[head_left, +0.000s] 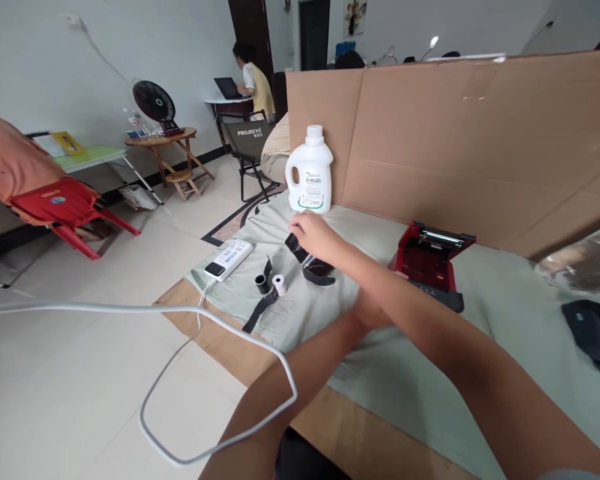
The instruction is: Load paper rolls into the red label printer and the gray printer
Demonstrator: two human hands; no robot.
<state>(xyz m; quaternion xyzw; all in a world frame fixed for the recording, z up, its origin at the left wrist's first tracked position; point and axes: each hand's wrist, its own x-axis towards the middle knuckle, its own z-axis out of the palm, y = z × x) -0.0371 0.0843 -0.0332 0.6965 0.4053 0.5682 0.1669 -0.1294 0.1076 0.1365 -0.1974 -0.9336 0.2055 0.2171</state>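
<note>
My arms cross, the right forearm over the left. My right hand (310, 233) is closed at the far end of a glossy black strip (320, 267), with its fingers pinched together. My left hand (373, 310) is partly hidden under the right forearm; a fingertip shows at the near left side of a small red and black printer (430, 270), whose lid stands open. Left of the strip are a small black roll (262, 285) and a white roll (279, 285). A dark ribbon (261, 310) trails over the cloth beside them.
A white detergent jug (311, 177) stands before an upright cardboard panel (455, 140). A white power bank (229, 260) lies left, with a pale cable (220, 317) looping across the foreground. At right are a plastic-wrapped item (583, 257) and a dark object (593, 333). Other people sit behind.
</note>
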